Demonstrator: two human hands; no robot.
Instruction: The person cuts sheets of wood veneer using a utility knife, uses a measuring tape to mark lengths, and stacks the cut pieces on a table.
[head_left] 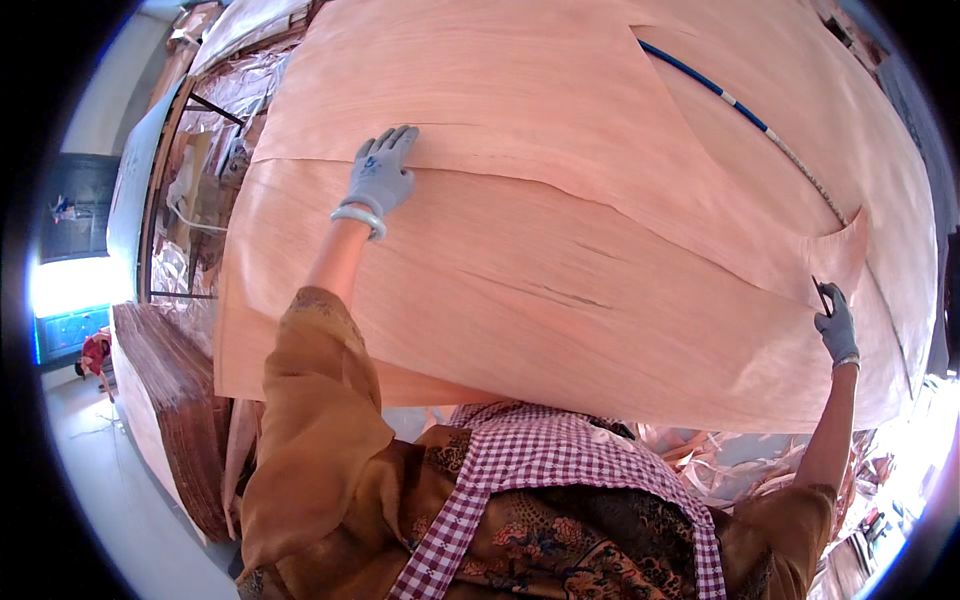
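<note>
Seemingly trimming the veneer sheet [480, 280] beyond the checked apron [570, 450], resting unclenched fingers of the left hand [381, 182] across its upper edge, grasping a thin dark tool [820, 295] in the right hand [838, 330] near a raised flap [847, 250], probably needing steady pressure next.

You have bright, fairly even light across the wood sheets [480, 250], with only thin, soft shadows along their overlapping edges. Beyond their left edge, a bright patch [75, 290] burns out to white; past their near right corner, a second glare [935, 450] washes out detail. Your left hand [382, 178] and right hand [836, 325] look reasonably sharp. The fisheye bows the sheets' edges, and a black surround with bluish fringing closes in your view.
</note>
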